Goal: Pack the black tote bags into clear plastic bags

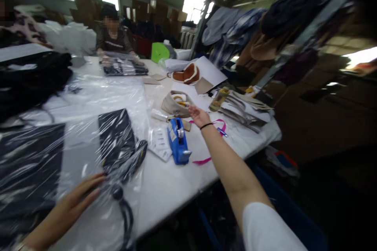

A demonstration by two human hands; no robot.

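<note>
My left hand [78,200] lies with its fingers stretched out on a dark garment with a grey panel [79,145], which is packed in a clear plastic bag. My right hand [199,116] reaches over the table beside a small beige fabric container [168,104] with yellow items inside. Its fingers are apart near the container's right rim, and nothing shows in them. Just in front stands a blue tape dispenser [178,145]. White barcode labels [160,143] lie to the dispenser's left, and a pink ribbon [203,161] runs beneath my right forearm.
A person [113,35] across the table handles another bagged garment [125,65]. Dark clothing [32,78] is piled at left. A bottle of yellowish liquid [219,99] stands near the right end. Clothes [220,25] hang on a metal rack [206,4].
</note>
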